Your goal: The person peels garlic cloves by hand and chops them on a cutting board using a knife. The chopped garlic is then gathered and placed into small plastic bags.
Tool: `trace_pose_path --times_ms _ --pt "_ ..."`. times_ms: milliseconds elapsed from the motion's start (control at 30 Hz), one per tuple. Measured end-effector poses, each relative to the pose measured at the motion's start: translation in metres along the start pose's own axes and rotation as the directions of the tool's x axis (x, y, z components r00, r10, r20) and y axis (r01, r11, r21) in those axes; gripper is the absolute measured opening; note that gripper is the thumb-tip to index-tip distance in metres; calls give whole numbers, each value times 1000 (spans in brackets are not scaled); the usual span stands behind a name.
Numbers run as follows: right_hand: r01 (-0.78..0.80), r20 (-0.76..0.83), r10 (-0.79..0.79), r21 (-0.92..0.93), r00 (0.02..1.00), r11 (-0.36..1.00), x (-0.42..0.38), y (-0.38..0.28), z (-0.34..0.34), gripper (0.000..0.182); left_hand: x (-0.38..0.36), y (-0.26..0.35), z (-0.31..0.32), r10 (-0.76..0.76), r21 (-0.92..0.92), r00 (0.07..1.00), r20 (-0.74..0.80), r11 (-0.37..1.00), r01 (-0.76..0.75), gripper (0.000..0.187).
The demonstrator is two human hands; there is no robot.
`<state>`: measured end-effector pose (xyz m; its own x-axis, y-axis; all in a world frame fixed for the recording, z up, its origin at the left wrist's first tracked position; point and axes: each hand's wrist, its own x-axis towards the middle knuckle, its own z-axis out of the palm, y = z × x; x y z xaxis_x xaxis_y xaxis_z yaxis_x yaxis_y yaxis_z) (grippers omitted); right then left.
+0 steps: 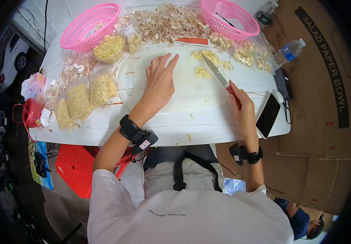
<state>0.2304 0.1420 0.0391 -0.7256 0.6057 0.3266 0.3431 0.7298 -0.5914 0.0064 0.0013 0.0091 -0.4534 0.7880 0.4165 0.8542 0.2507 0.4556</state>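
My right hand [242, 105] is closed round the red handle of a knife [215, 69], whose blade reaches over the right part of a white cutting board [143, 61]. Chopped garlic [202, 72] lies in small heaps beside and under the blade. Over the board's left-middle stretch, my left hand [160, 79] has its fingers extended and holds nothing. A few bits of garlic are scattered toward the front of the table.
Bags of chopped garlic [79, 101] lie at left, near a tub of garlic [109, 49]. Garlic skins [169, 24] pile up between pink baskets [92, 26]. At right are bagged cloves [243, 56], a water bottle [290, 51], a phone [268, 116] and cardboard boxes [313, 93].
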Motion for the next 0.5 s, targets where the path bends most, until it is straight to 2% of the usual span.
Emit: trace_pose_path --times_ms 167,267,433,500 --pt "1 29 1 -47 1000 999 0 -5 10 37 0 1 -1 9 -4 1000 -4 1000 -9 71" --pt "32 -14 -33 -24 999 999 -2 -4 15 36 0 0 0 12 -14 1000 -4 1000 -12 72" --pt "-47 73 55 -108 996 993 -3 -11 12 37 -1 1 0 35 -9 999 -12 999 -35 72" --pt "-25 54 31 -104 998 994 -4 -9 14 38 -1 0 1 35 -10 999 -7 999 -35 72"
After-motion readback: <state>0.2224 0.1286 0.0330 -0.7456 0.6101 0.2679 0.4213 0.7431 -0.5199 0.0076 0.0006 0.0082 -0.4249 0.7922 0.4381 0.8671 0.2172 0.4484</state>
